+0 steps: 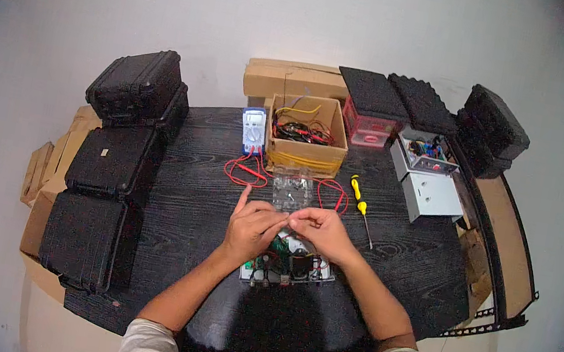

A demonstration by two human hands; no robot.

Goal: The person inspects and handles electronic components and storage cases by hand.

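Observation:
My left hand (252, 231) and my right hand (323, 234) meet at the fingertips in the middle of the table. The right thumb and forefinger are pinched together; whatever lies between them is too small to make out. On the left, the forefinger points up while the thumb and other fingers are drawn together at the same spot. Right below them lies an opened electronic device (299, 262) with circuit boards, wires and dark round parts, partly hidden by my hands. Just beyond my fingers sits a clear plastic compartment box (293, 187) holding small pieces.
A multimeter (254, 131) with red leads stands beside a cardboard box (305, 163) of cables. Two yellow-handled screwdrivers (362, 208) lie right of centre. Black hard cases (84, 236) line the left side; a grey metal enclosure (433, 198) and a red drawer unit (368, 129) stand back right.

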